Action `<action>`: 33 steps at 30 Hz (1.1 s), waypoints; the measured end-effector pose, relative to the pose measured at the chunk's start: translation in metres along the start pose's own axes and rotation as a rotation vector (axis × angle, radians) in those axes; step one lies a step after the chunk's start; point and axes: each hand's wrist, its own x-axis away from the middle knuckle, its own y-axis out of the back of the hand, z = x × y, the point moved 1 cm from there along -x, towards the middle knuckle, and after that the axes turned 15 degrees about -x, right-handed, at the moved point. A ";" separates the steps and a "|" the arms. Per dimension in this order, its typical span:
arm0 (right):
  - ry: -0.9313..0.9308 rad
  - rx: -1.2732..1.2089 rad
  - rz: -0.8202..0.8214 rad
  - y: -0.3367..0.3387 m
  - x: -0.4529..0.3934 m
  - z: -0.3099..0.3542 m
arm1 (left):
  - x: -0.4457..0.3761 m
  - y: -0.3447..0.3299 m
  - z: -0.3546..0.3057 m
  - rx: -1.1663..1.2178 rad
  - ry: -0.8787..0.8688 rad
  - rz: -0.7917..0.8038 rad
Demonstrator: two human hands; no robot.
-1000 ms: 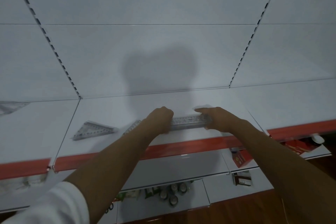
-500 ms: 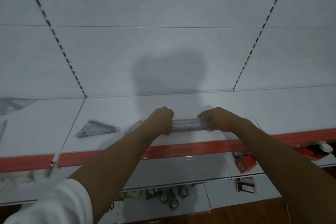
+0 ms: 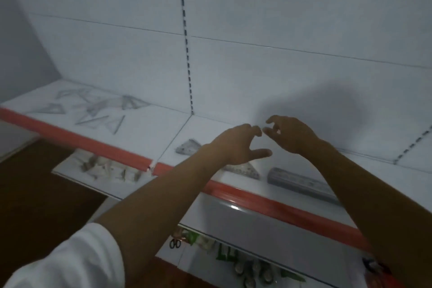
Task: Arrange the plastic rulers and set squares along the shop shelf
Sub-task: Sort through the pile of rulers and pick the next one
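Fingers first. The left hand (image 3: 240,145) has its fingers loosely curled with the thumb stretched out, and nothing lies between them. The right hand (image 3: 289,133) is the same: fingers bent and spread, holding nothing. The fingertips of the two hands come close together in the air above the shelf (image 3: 210,131), touching no item.

Beneath and in front of the hands, toward the shelf's front edge, lies a bundle of rulers (image 3: 301,182), lengthwise along the edge and partly hidden by the right forearm. Just to its left a set square (image 3: 245,169) lies flat, partly covered by the left wrist. A second set square (image 3: 188,146) lies further left, apart from it.

Judgement: the ruler bundle is set down and both hands are free, so the step in hand appears to be the pause between one placement and the next pick. The head is turned toward the left bay, where a loose scatter of set squares (image 3: 98,110) lies in no order (several overlap; a count cannot be made out). The next move likely calls for a reach well to the left and a flat pinch on thin, clear plastic that offers little edge to lift.

Surface and room: white shelf panels with a red front strip (image 3: 77,139), a white back wall with a slotted upright (image 3: 187,42), a lower shelf (image 3: 233,257) carrying small packaged goods, and a dark brown floor (image 3: 35,189).
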 end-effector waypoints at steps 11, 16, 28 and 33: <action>0.341 -0.088 0.105 -0.112 -0.096 0.217 | 0.169 0.038 0.210 -0.085 0.619 -0.106; 0.449 -0.042 0.150 -0.168 -0.120 0.329 | 0.260 0.057 0.288 -0.050 0.817 -0.116; 0.636 -0.008 0.206 -0.305 -0.140 0.535 | 0.419 0.062 0.418 -0.054 1.107 -0.068; 0.695 -0.106 0.258 -0.350 -0.155 0.589 | 0.441 0.060 0.465 -0.037 1.149 -0.051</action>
